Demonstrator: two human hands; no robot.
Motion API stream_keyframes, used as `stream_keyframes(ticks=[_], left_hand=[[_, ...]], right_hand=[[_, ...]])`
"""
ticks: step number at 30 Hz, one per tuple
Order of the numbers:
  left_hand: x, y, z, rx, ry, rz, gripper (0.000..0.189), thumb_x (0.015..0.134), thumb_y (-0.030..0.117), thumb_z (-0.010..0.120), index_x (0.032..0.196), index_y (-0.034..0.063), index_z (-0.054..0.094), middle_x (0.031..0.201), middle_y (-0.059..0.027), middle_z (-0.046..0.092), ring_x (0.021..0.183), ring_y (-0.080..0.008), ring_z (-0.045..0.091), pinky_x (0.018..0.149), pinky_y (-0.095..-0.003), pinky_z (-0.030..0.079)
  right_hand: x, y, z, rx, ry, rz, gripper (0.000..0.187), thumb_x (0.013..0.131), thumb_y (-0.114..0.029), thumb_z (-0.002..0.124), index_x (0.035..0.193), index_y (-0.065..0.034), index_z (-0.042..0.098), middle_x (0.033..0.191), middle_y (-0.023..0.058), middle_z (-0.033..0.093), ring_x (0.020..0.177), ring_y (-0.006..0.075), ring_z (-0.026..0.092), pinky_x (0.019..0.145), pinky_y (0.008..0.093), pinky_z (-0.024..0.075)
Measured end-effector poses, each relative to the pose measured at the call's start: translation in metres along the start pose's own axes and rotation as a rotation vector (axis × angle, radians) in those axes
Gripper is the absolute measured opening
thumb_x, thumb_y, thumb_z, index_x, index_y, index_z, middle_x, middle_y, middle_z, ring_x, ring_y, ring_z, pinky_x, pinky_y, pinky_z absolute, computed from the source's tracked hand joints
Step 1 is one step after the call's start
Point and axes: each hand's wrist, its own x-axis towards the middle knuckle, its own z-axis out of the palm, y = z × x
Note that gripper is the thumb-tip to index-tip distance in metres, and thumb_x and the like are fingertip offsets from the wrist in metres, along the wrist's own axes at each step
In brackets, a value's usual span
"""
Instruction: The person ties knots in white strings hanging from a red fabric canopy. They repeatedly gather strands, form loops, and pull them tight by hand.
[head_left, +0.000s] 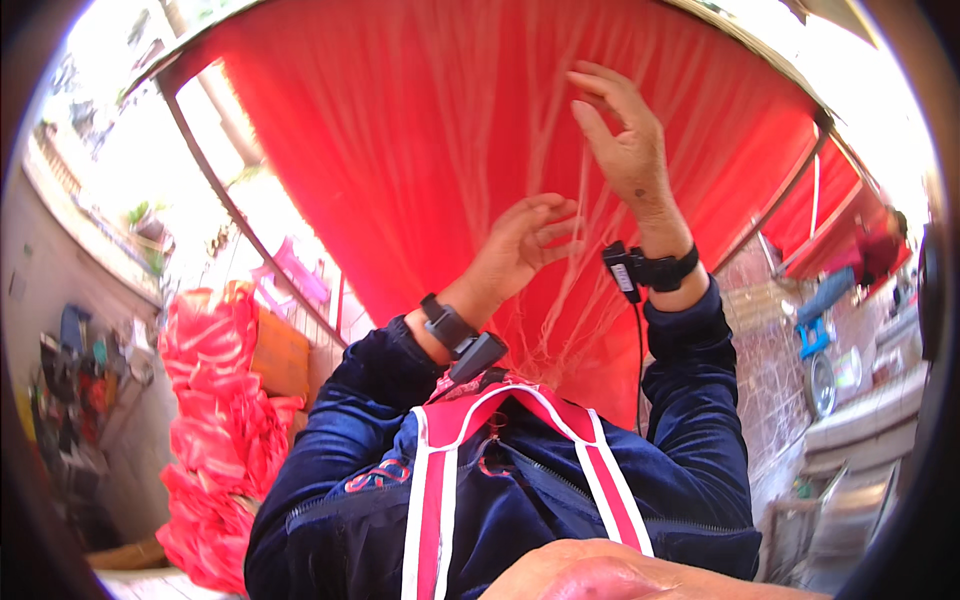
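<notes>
A large red cloth (375, 150) hangs stretched on a frame before me. Pale thin threads (559, 307) run down its face and gather in a tangle near my waist. My left hand (529, 232) is at the middle, fingers loosely curled beside several threads; whether it grips any cannot be told. Higher and to the right, my right hand (619, 135) is raised before the cloth with thumb and fingers apart, and no object shows between them. Each wrist bears a black strap with a small device.
Bunched red fabric (217, 420) is piled at the left by an orange-brown box (281, 356). Behind stands a pink plastic chair (292, 277). Another person (862, 255) is at the far right near a blue stool (811, 337) and a metal basin (823, 386). A dark frame bar (225, 195) slants on the left.
</notes>
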Motion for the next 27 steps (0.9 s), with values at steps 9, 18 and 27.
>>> stream_keyframes(ticks=[9,18,27], left_hand=[[-0.07,0.079,-0.016,1.384,0.114,0.781,0.014,0.087,0.006,0.061,0.1,0.0039,0.064,0.096,-0.0112,0.067,0.092,-0.0266,0.066,0.081,-0.0282,0.05],[-0.093,0.158,-0.079,2.294,0.477,1.014,0.039,0.079,0.016,0.069,0.117,0.0101,0.062,0.13,-0.0119,0.055,0.127,-0.032,0.046,0.106,-0.0473,0.035],[-0.185,0.08,-0.16,2.546,0.074,0.435,0.043,0.074,0.016,0.067,0.117,0.0109,0.061,0.119,-0.0093,0.059,0.126,-0.0303,0.047,0.109,-0.0556,0.028]], right_hand=[[-0.047,-0.021,0.044,-0.366,-0.056,-0.034,0.03,0.085,-0.01,0.067,0.115,-0.0116,0.066,0.131,0.0147,0.055,0.125,0.0324,0.047,0.104,0.0413,0.0387],[-0.132,0.005,0.1,-0.423,-0.168,-0.024,0.027,0.084,-0.01,0.066,0.112,-0.0124,0.068,0.135,0.012,0.053,0.127,0.0332,0.044,0.106,0.0438,0.0351],[-0.217,-0.007,0.13,0.03,-0.518,0.585,0.026,0.09,-0.006,0.062,0.116,-0.0039,0.065,0.115,0.0122,0.065,0.11,0.0217,0.06,0.093,0.0327,0.0481]])
